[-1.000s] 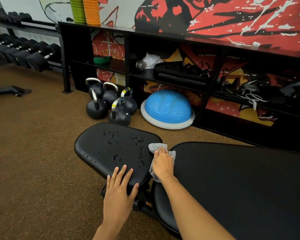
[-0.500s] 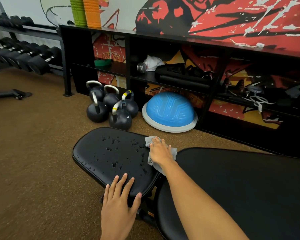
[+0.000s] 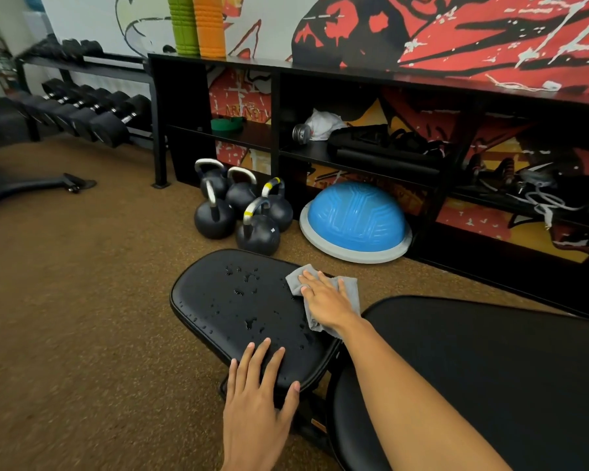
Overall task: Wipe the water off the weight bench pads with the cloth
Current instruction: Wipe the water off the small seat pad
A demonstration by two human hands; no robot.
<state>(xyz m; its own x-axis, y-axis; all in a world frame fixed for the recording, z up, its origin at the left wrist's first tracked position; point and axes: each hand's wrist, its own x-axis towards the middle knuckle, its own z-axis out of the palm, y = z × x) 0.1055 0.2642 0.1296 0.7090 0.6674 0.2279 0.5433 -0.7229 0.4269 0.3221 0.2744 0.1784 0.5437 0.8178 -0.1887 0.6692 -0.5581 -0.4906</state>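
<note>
The small black seat pad [image 3: 218, 300] of the weight bench carries many water drops across its top. My right hand [image 3: 327, 299] lies flat, fingers straight, pressing a grey cloth [image 3: 349, 288] onto the pad's far right edge. My left hand [image 3: 259, 402] rests flat on the pad's near edge with fingers spread. The long black back pad [image 3: 490, 375] fills the lower right, under my right forearm; no drops show on it.
Several black kettlebells [image 3: 245, 212] and a blue balance dome [image 3: 354, 219] sit on the brown floor just beyond the seat pad. A black shelf unit [image 3: 354, 151] with gear runs behind them. A dumbbell rack [image 3: 82, 110] stands at the far left.
My right hand has slid the cloth from the gap between the pads up and left onto the seat pad's far right part. My left hand stays on the near edge.
</note>
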